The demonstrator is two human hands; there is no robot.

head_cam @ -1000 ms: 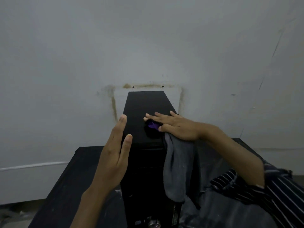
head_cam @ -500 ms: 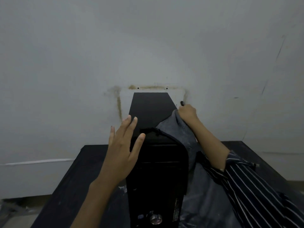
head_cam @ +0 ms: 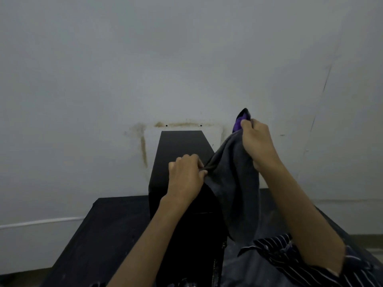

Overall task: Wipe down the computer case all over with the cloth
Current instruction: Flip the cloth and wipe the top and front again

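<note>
Holding the grey cloth (head_cam: 234, 183) above the computer case (head_cam: 182, 146), the person pinches it with the left hand (head_cam: 186, 175) over the case's top; the right hand (head_cam: 257, 139) grips it higher, to the right.

The one view came from a wide-angle camera worn on the person's head, facing forward and down. It sat close above and behind the left hand (head_cam: 185, 177) and the right hand (head_cam: 257, 141), which held a dark grey soft cloth (head_cam: 234, 183) between them. Both forearms rose from the bottom edge. Beyond the hands stood the tall black box-shaped computer case (head_cam: 182, 146) on a flat black table (head_cam: 107, 230). The pale painted wall (head_cam: 145, 59) filled the upper half.
</note>
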